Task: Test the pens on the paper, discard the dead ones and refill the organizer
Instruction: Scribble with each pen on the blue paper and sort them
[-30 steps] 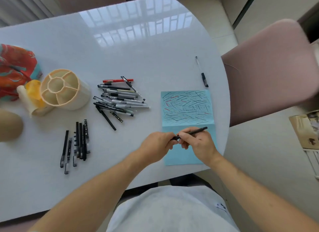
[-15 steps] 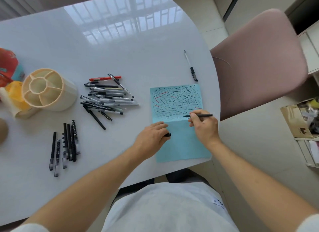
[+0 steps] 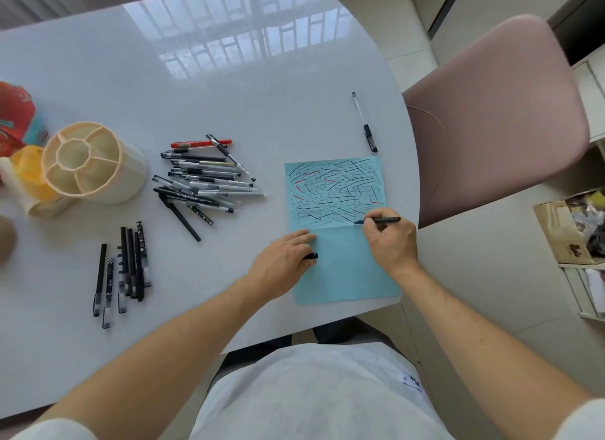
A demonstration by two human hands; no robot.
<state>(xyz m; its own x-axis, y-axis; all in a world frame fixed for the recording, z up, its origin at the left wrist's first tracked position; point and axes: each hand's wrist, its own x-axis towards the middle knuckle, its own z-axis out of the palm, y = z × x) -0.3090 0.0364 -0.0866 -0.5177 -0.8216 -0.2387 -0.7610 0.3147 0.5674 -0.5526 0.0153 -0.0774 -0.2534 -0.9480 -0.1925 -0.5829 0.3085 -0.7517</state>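
Though mostly hidden, what looks like a cap (image 3: 311, 256) pokes from the left hand (image 3: 280, 262).

Showing no readable text anywhere: print on the pens (image 3: 209, 181), the box (image 3: 571, 243) and the shirt tag (image 3: 413, 381) staying too small and blurred.

Black pen (image 3: 379, 220) tip on scribbled blue paper (image 3: 340, 210).

Left hand (image 3: 281, 262) hides most of a black cap (image 3: 310, 256).
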